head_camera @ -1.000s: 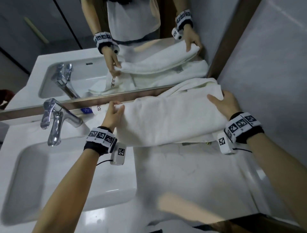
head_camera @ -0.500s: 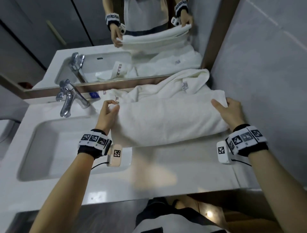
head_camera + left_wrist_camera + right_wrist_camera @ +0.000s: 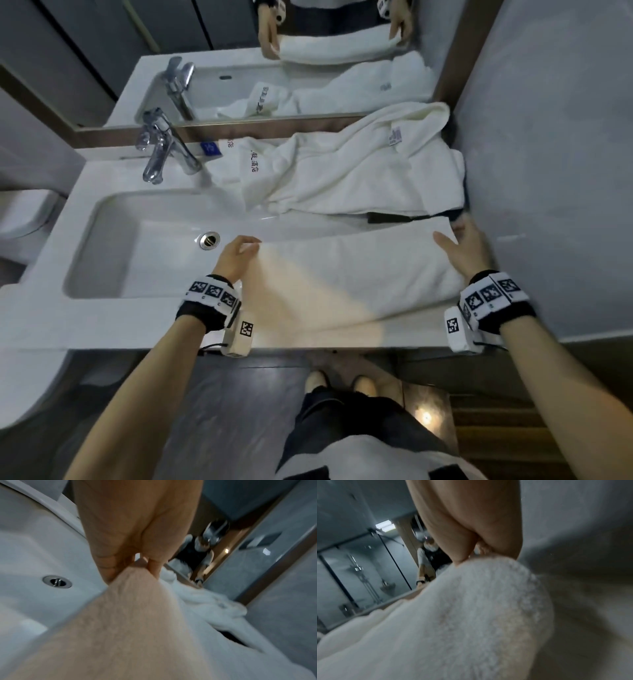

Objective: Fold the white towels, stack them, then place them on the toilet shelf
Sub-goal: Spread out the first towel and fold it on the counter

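A folded white towel [image 3: 346, 274] hangs stretched between my hands above the front of the counter. My left hand [image 3: 239, 251] pinches its left end, seen close in the left wrist view as the towel [image 3: 130, 615] under the left hand [image 3: 137, 566]. At the other end my right hand [image 3: 459, 246] grips the towel, thumb on top; the right wrist view shows the towel [image 3: 462, 608] held by the right hand [image 3: 471, 555]. Another white towel [image 3: 356, 171] with printed characters lies crumpled at the back of the counter against the mirror.
A white sink basin [image 3: 144, 246] with a metal drain [image 3: 209, 239] lies left of the held towel. A chrome tap [image 3: 161, 150] stands behind it. The mirror [image 3: 274, 61] runs along the back, a grey wall [image 3: 548, 171] is close on the right. A toilet [image 3: 24, 212] shows far left.
Both hands have lifted the folded towel off the crumpled one and drawn it toward me, over the counter's front. The view has tilted down and now shows the floor.
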`<action>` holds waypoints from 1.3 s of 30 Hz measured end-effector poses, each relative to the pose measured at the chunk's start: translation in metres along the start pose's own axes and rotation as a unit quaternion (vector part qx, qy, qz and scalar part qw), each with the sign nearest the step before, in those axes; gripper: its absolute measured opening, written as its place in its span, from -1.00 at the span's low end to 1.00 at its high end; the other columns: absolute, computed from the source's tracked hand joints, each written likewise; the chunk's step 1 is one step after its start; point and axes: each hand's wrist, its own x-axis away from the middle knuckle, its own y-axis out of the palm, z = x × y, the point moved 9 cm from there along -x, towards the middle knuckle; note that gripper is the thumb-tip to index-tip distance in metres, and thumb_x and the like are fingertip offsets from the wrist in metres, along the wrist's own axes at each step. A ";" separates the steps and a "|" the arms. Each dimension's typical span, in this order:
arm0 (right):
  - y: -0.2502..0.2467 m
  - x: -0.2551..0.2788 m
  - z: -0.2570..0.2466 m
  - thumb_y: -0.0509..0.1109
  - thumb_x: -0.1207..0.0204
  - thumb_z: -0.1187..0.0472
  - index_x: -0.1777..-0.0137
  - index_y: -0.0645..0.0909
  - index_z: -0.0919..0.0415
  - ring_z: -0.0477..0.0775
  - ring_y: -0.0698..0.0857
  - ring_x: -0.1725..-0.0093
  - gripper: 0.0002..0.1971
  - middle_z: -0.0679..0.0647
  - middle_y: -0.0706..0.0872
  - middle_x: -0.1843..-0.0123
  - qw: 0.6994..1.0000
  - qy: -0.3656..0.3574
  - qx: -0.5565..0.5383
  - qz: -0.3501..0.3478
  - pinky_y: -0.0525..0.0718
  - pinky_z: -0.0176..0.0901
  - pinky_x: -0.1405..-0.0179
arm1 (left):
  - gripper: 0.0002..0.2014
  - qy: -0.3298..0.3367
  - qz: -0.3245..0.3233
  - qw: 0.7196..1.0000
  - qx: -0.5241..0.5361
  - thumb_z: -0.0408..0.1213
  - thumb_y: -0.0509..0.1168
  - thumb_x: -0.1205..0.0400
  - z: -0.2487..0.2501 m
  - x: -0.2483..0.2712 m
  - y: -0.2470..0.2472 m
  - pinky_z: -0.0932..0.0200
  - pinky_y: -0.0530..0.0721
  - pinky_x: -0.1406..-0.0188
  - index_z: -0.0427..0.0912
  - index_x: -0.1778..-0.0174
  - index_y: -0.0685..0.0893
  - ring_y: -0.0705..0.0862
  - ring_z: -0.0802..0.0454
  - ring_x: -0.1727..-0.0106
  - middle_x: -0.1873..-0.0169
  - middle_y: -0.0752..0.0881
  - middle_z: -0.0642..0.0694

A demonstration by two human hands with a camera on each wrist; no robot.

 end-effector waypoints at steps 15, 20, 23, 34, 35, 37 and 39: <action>0.013 0.002 0.007 0.27 -0.62 0.02 -0.17 0.50 0.27 0.34 0.63 -0.15 -0.69 0.31 0.67 -0.21 0.991 -0.007 0.129 -0.023 0.54 0.06 -0.08 | -0.78 -0.051 0.040 0.995 -0.081 -0.20 0.31 -0.62 -0.031 -0.007 0.000 0.09 0.42 0.10 -0.27 0.21 0.48 0.52 -0.12 0.13 0.20 0.54 -0.23; 0.015 0.005 0.017 0.28 -0.58 -0.08 -0.20 0.54 0.25 0.32 0.65 -0.17 -0.60 0.25 0.70 -0.21 0.990 0.029 0.130 -0.051 0.57 0.07 -0.16 | -0.38 -0.145 0.004 0.989 -0.033 -0.08 0.35 -0.59 -0.054 -0.012 0.009 -0.05 0.57 -0.28 -0.55 -0.34 0.43 0.59 -0.35 -0.31 -0.31 0.56 -0.47; 0.027 0.013 0.029 0.28 -0.59 -0.09 -0.26 0.59 0.36 0.33 0.65 -0.21 -0.50 0.32 0.69 -0.25 0.986 0.059 0.117 -0.105 0.54 -0.04 -0.15 | -0.33 -0.229 -0.092 0.969 0.005 0.14 0.34 -0.54 -0.070 -0.004 0.029 -0.07 0.66 -0.16 -0.45 -0.27 0.51 0.69 -0.28 -0.09 -0.08 0.67 -0.35; 0.022 0.029 0.019 0.25 -0.66 0.07 -0.33 0.57 0.36 0.13 0.64 -0.14 -0.60 0.27 0.68 -0.25 0.989 0.057 -0.059 -0.123 0.52 -0.14 -0.10 | -0.51 -0.108 -0.007 0.980 0.169 -0.10 0.28 -0.65 -0.005 -0.025 0.013 -0.28 0.58 -0.33 -0.29 -0.42 0.40 0.63 -0.26 -0.25 -0.31 0.60 -0.31; 0.021 0.029 0.017 0.25 -0.65 0.06 -0.31 0.58 0.35 0.11 0.63 -0.11 -0.60 0.26 0.69 -0.23 0.989 0.062 -0.077 -0.111 0.50 -0.18 -0.07 | -0.49 -0.109 -0.011 0.983 0.147 -0.09 0.29 -0.64 -0.006 -0.026 0.015 -0.27 0.58 -0.34 -0.30 -0.43 0.40 0.63 -0.27 -0.27 -0.33 0.59 -0.31; 0.028 0.034 0.026 0.28 -0.62 -0.02 -0.26 0.60 0.33 0.15 0.65 -0.15 -0.57 0.23 0.70 -0.20 0.984 0.083 -0.074 -0.136 0.56 -0.09 -0.20 | -0.43 -0.122 -0.035 0.990 0.064 -0.05 0.30 -0.63 -0.015 -0.024 0.022 -0.21 0.57 -0.34 -0.35 -0.43 0.39 0.62 -0.28 -0.29 -0.34 0.59 -0.32; 0.033 0.042 0.044 0.38 -0.51 -0.12 -0.03 0.68 0.25 0.14 0.69 -0.04 -0.60 0.12 0.74 0.00 0.982 0.097 -0.042 -0.156 0.62 -0.03 -0.15 | -0.35 -0.140 -0.054 0.989 -0.020 -0.02 0.35 -0.59 -0.032 -0.021 0.027 -0.13 0.56 -0.34 -0.40 -0.44 0.35 0.60 -0.27 -0.32 -0.35 0.57 -0.32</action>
